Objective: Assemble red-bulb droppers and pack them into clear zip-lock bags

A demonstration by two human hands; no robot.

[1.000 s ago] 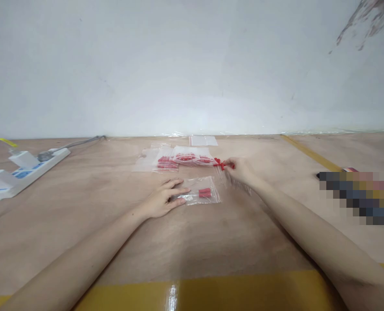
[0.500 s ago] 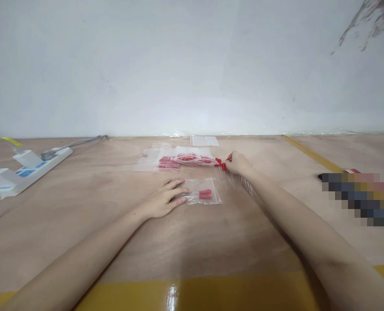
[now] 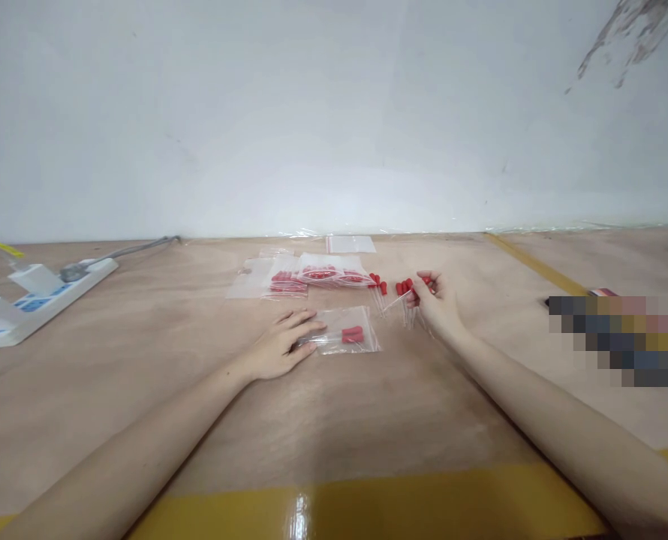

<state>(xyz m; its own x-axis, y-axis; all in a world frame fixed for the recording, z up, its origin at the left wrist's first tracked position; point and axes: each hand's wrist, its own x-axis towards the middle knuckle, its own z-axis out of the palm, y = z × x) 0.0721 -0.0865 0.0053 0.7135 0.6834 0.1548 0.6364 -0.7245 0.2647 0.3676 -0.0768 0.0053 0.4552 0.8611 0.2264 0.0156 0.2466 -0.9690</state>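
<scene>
A clear zip bag (image 3: 334, 346) with red-bulbed glass droppers (image 3: 353, 334) inside lies flat on the table. My left hand (image 3: 283, 346) rests on its left end, fingers stretched and spread. Farther right, my right hand (image 3: 436, 300) pinches a dropper (image 3: 397, 301), its glass tube pointing left and its red bulb partly hidden by the fingers. Several loose droppers (image 3: 383, 288) lie beside that hand, red ends away from me. Behind the bag, overlapping filled zip bags (image 3: 320, 274) show more red bulbs.
Flat white zip bags (image 3: 350, 244) lie near the wall. On the left stands a white power strip (image 3: 75, 289) with plugs and a grey cable (image 3: 136, 247). A pixelated dark object (image 3: 615, 330) lies on the right. Yellow tape (image 3: 379, 499) runs along the near edge.
My right hand has shifted right and turned, and a dropper's glass tube now shows in its fingers. My left hand stays on the bag. The whole view has shifted slightly.
</scene>
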